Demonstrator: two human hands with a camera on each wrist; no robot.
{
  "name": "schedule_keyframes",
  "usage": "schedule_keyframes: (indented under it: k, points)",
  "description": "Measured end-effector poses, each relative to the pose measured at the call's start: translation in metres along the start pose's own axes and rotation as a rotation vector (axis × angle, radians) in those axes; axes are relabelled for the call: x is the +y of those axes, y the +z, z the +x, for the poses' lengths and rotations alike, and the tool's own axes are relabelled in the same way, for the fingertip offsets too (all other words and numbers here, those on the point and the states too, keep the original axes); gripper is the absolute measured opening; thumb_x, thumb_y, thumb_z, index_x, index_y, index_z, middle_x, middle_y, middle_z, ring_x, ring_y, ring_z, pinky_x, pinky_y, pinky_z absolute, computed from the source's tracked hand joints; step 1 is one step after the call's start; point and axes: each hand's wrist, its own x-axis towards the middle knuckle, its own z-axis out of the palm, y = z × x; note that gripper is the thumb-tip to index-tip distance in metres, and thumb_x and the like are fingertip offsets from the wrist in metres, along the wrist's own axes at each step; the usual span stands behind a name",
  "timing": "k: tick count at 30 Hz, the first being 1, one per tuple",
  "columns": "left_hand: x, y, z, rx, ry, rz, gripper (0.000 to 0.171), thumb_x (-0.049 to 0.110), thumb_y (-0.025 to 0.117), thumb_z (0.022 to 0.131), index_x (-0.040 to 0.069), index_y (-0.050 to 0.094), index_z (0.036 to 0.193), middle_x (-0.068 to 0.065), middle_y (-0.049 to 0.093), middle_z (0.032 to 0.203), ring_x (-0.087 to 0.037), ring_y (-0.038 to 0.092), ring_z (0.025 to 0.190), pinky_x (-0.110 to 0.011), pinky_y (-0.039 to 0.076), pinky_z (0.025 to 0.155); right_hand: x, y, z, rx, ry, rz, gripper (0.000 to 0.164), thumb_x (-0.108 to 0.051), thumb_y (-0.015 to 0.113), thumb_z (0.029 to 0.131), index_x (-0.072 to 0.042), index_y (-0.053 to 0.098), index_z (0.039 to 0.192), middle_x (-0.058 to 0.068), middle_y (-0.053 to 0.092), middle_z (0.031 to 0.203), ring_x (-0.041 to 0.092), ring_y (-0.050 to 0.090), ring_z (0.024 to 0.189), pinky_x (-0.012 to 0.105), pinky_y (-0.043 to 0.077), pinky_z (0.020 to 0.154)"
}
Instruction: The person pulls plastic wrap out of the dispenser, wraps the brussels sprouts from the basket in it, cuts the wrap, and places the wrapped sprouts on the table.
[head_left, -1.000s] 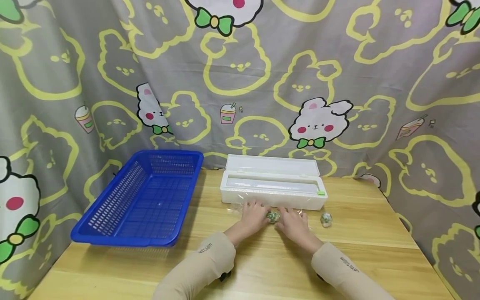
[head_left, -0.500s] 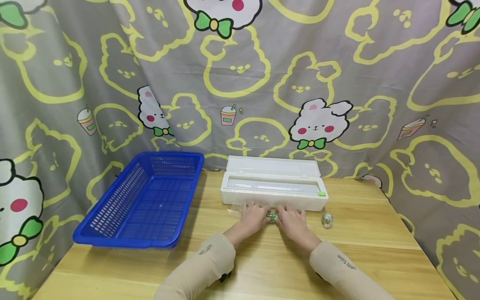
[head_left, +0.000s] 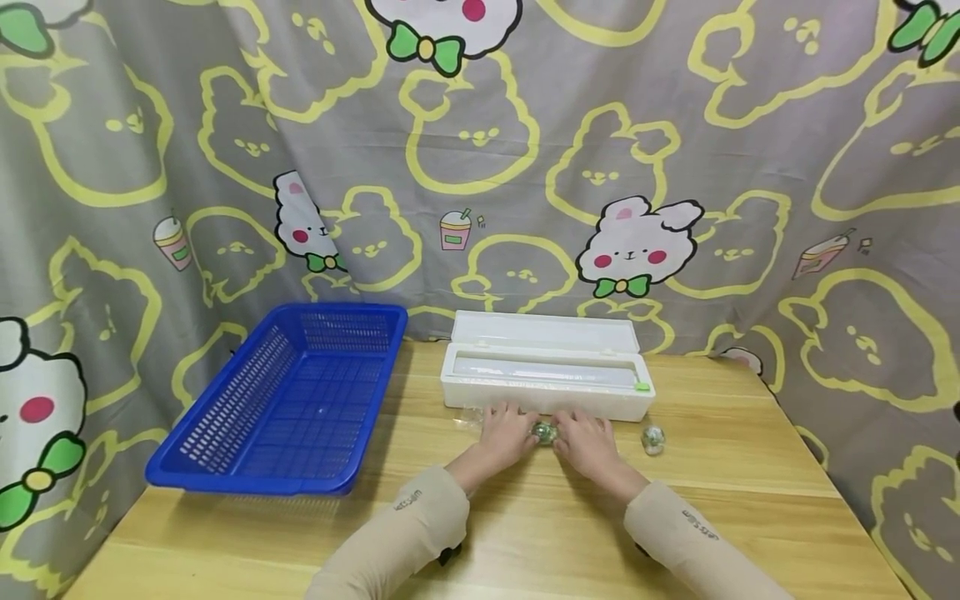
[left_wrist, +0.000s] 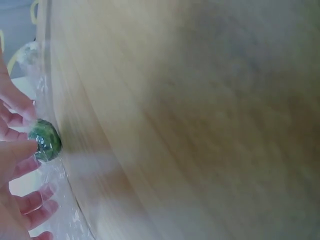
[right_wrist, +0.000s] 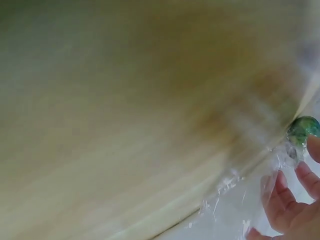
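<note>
A small mottled green ball [head_left: 546, 433], wrapped in clear cling film [right_wrist: 220, 197], lies on the table between both hands. My left hand [head_left: 510, 435] holds its left side, and in the left wrist view the thumb presses on the green ball [left_wrist: 46, 141]. From the other side my right hand [head_left: 588, 440] grips it, its thumb against the green ball [right_wrist: 302, 130] and the other fingers spread along the film. Loose film [head_left: 468, 418] sticks out past the left fingers. To the right sits a second film-wrapped ball [head_left: 653, 439], touched by neither hand.
Just behind the hands stands a white cling film box [head_left: 551, 404], its lid [head_left: 547, 332] raised, a film roll inside and a green slider [head_left: 642, 387] at its right end. A blue basket [head_left: 247, 482] stands at the left. A patterned curtain [head_left: 360, 150] hangs behind the table.
Both hands stay at nearly the same spot around the green ball. Their fingers shift slightly, and less loose film shows beside and above them than a second ago.
</note>
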Motion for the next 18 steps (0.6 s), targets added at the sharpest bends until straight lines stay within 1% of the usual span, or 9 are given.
schedule_keyframes:
  k: [3,5,7,10,12,13,15,17,18]
  points:
    - [0.000,-0.001,-0.001,0.009,0.006,-0.009,0.035,0.038,0.065,0.081,0.026,0.062,0.114,-0.003,0.058,0.097,-0.019,0.050,0.090,-0.038,0.036,0.077,0.004,-0.007,0.000,0.034,-0.024,0.027,0.034,-0.017,0.069,0.079,-0.008,0.059,0.110,0.015,0.057,0.101,0.031,0.058,0.086,0.050,0.044,0.076]
    - [-0.001,-0.001,-0.001,0.008,0.009,-0.011,0.037,0.038,0.065,0.081,0.026,0.061,0.116,-0.004,0.058,0.098,-0.020,0.050,0.092,-0.038,0.037,0.079,0.009,-0.013,0.000,0.058,-0.028,0.072,0.037,-0.016,0.069,0.080,-0.003,0.057,0.113,0.019,0.057,0.104,0.031,0.059,0.084,0.045,0.048,0.071]
    - [-0.001,-0.001,-0.001,0.008,0.013,-0.010,0.038,0.039,0.065,0.081,0.027,0.060,0.117,-0.004,0.058,0.100,-0.020,0.050,0.093,-0.038,0.038,0.079,0.014,-0.021,0.001,0.066,-0.013,0.130,0.040,-0.014,0.068,0.081,0.001,0.055,0.116,0.020,0.057,0.103,0.029,0.059,0.081,0.040,0.050,0.065]
    - [-0.001,-0.001,-0.002,0.010,0.018,-0.009,0.038,0.038,0.065,0.081,0.027,0.060,0.118,-0.003,0.058,0.101,-0.020,0.051,0.094,-0.038,0.038,0.080,0.023,-0.034,0.003,0.067,0.023,0.203,0.045,-0.014,0.065,0.082,0.005,0.050,0.120,0.016,0.058,0.095,0.025,0.057,0.077,0.035,0.048,0.062]
    - [-0.001,-0.001,-0.002,0.018,0.023,-0.012,0.038,0.038,0.065,0.081,0.026,0.060,0.117,-0.003,0.059,0.100,-0.020,0.051,0.094,-0.038,0.038,0.080,0.030,-0.042,0.005,0.080,0.044,0.248,0.050,-0.015,0.065,0.083,0.006,0.046,0.124,0.013,0.056,0.087,0.020,0.053,0.069,0.031,0.044,0.056]
    - [-0.001,-0.001,-0.002,0.019,0.025,-0.016,0.038,0.038,0.065,0.081,0.026,0.060,0.117,-0.003,0.059,0.100,-0.020,0.051,0.094,-0.038,0.038,0.080,0.033,-0.046,0.005,0.097,0.052,0.271,0.052,-0.016,0.065,0.083,0.006,0.044,0.125,0.011,0.054,0.084,0.019,0.051,0.065,0.030,0.043,0.054]
    - [-0.001,-0.001,-0.001,0.021,0.029,-0.019,0.038,0.038,0.065,0.081,0.026,0.060,0.117,-0.003,0.059,0.100,-0.020,0.051,0.095,-0.039,0.038,0.081,0.042,-0.052,0.006,0.161,0.063,0.294,0.058,-0.019,0.066,0.082,0.005,0.042,0.127,0.009,0.052,0.080,0.017,0.046,0.062,0.028,0.039,0.053]
    - [-0.001,-0.002,-0.001,0.025,0.032,-0.016,0.037,0.038,0.064,0.082,0.026,0.059,0.116,-0.004,0.059,0.100,-0.021,0.051,0.095,-0.040,0.038,0.081,0.052,-0.058,0.007,0.223,0.087,0.309,0.063,-0.023,0.067,0.082,0.005,0.038,0.131,0.009,0.050,0.079,0.018,0.043,0.062,0.029,0.036,0.053]
    - [0.000,-0.002,-0.001,0.025,0.035,-0.014,0.037,0.038,0.064,0.082,0.026,0.059,0.116,-0.004,0.059,0.100,-0.021,0.051,0.095,-0.039,0.038,0.081,0.057,-0.061,0.007,0.248,0.104,0.307,0.066,-0.026,0.067,0.082,0.004,0.037,0.132,0.012,0.051,0.081,0.021,0.045,0.065,0.032,0.037,0.054]
